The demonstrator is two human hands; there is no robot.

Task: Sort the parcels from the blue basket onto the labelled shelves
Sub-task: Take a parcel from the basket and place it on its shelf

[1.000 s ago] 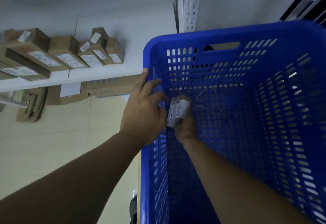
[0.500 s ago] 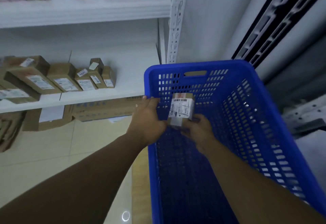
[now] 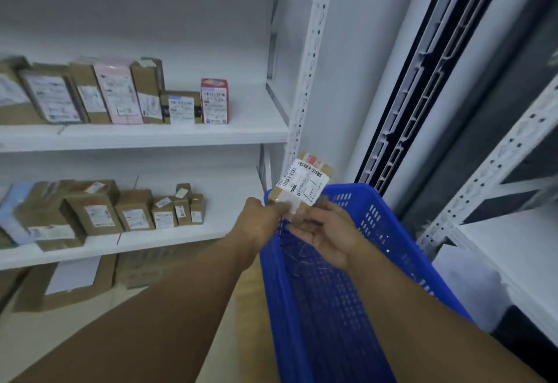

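Observation:
A small cardboard parcel (image 3: 303, 185) with a white barcode label is held up above the far left corner of the blue basket (image 3: 389, 231). My left hand (image 3: 259, 222) pinches its lower left edge. My right hand (image 3: 327, 233) holds its lower end from below and the right. The basket's inside shows only a few thin strands on its floor. White shelves (image 3: 169, 135) stand to the left, with rows of parcels on two levels.
The upper shelf holds several boxes, ending in a red carton (image 3: 214, 101). The lower shelf (image 3: 169, 239) holds several brown boxes (image 3: 136, 212). Flat cardboard boxes (image 3: 69, 283) lie on the floor below. A white perforated upright (image 3: 308, 59) stands behind the parcel. Another white shelf unit (image 3: 513, 249) is at the right.
Both hands have lifted the parcel from inside the basket to above its rim. The view has tilted up, bringing the upper shelf into sight.

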